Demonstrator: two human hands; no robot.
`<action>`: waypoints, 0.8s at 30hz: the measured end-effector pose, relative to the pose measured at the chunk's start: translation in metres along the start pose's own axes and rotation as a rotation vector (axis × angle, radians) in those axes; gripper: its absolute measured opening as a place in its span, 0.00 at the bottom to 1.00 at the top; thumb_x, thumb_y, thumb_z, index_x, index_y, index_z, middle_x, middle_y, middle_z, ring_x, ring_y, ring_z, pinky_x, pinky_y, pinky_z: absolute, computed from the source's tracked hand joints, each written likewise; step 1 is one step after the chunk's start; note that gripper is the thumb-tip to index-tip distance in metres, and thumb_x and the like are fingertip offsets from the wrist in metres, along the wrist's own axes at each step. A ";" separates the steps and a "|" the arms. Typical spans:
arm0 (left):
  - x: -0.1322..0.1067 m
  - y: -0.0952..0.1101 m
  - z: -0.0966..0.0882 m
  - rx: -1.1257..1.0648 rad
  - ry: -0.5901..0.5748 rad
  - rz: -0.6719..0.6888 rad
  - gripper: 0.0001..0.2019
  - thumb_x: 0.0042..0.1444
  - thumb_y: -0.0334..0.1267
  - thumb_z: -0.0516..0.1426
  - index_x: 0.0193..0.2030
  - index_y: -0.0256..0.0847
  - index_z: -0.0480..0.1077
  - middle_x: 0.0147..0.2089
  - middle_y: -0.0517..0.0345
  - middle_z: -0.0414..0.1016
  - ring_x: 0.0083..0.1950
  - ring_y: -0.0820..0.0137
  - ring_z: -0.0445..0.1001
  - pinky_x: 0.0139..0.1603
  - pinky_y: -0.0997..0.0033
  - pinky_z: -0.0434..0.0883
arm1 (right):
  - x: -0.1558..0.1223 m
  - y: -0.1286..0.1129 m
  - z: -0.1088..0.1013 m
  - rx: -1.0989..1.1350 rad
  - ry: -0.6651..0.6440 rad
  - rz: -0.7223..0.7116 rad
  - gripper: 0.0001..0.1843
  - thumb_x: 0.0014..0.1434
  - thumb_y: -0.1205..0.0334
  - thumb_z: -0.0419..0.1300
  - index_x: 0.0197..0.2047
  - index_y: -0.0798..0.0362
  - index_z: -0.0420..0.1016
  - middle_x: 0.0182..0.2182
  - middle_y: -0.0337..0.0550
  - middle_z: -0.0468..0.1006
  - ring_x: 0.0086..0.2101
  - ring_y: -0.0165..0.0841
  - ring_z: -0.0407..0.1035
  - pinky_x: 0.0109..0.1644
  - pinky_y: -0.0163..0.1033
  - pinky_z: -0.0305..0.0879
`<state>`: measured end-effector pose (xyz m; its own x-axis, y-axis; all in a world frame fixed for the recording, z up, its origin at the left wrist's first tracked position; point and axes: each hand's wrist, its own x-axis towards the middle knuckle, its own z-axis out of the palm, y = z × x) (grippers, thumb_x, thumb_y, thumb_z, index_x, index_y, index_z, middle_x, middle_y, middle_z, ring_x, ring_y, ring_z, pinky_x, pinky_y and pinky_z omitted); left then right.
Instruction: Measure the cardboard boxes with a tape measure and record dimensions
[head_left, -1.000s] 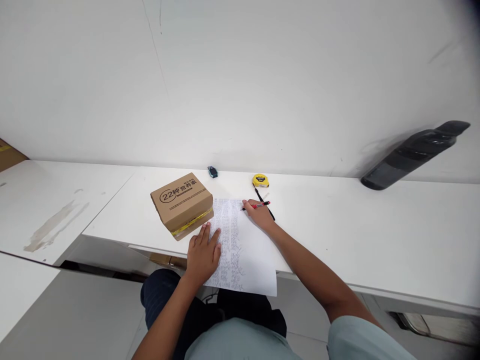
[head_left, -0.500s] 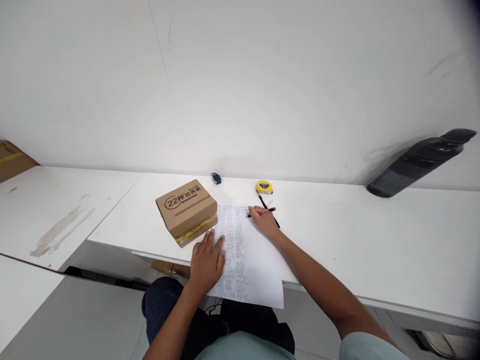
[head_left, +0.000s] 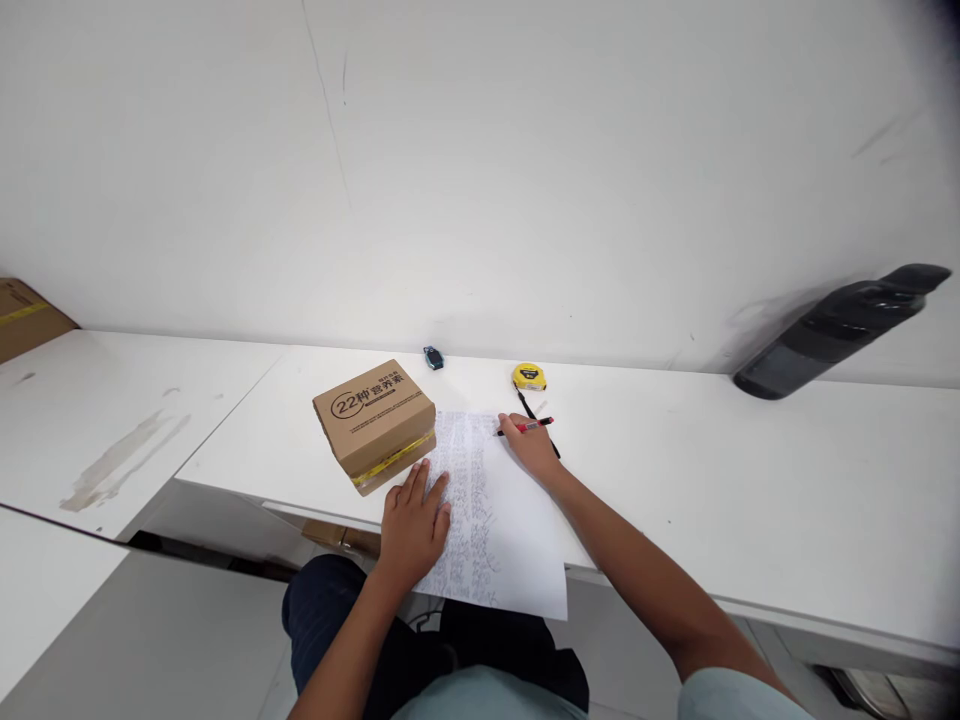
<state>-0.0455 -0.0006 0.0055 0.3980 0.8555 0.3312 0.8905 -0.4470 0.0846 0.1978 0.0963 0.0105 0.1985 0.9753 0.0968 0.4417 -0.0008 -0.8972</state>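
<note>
My right hand [head_left: 531,445] is closed round a red and black pen [head_left: 534,425], its tip at the upper part of a white sheet of paper [head_left: 525,545]. Rows of small handwriting cover the left part of the sheet, and its lower end hangs over the table's front edge. Fingers spread flat, my left hand [head_left: 415,520] rests on the sheet's left side. Just beyond its fingertips sits a brown cardboard box [head_left: 375,420] with yellow tape. A thin black strap [head_left: 526,404] lies partly behind my right hand, by a yellow tape measure [head_left: 529,377].
A dark watch-like object [head_left: 433,357] lies near the wall. To the right a black bottle [head_left: 825,335] stands against the wall. Another taped carton [head_left: 26,318] is at the far left. The white table [head_left: 712,470] ends in front of my lap.
Both hands stay almost in place, the pen still in my right hand. The whole view has shifted very slightly.
</note>
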 end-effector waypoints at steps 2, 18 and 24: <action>0.000 0.000 0.000 0.003 -0.001 0.001 0.22 0.65 0.41 0.48 0.65 0.45 0.64 0.70 0.45 0.58 0.69 0.56 0.60 0.58 0.54 0.62 | 0.000 0.000 0.000 0.002 -0.012 -0.001 0.22 0.58 0.45 0.51 0.22 0.49 0.71 0.18 0.37 0.68 0.26 0.36 0.65 0.33 0.39 0.58; 0.000 0.000 0.001 0.013 -0.006 0.008 0.22 0.66 0.40 0.48 0.65 0.44 0.64 0.70 0.44 0.58 0.69 0.55 0.60 0.57 0.54 0.62 | 0.002 0.004 0.000 0.020 0.001 -0.001 0.22 0.57 0.45 0.51 0.22 0.50 0.72 0.19 0.37 0.70 0.26 0.35 0.66 0.34 0.38 0.59; 0.000 -0.001 0.001 -0.002 0.002 0.005 0.22 0.65 0.40 0.48 0.65 0.44 0.64 0.70 0.44 0.58 0.69 0.55 0.60 0.57 0.54 0.62 | 0.001 0.007 0.002 0.006 0.043 -0.018 0.22 0.58 0.45 0.50 0.21 0.50 0.70 0.21 0.39 0.73 0.28 0.36 0.67 0.34 0.38 0.59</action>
<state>-0.0460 -0.0004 0.0046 0.4021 0.8527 0.3335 0.8879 -0.4521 0.0852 0.1993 0.0978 0.0036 0.2285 0.9647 0.1312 0.4399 0.0179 -0.8979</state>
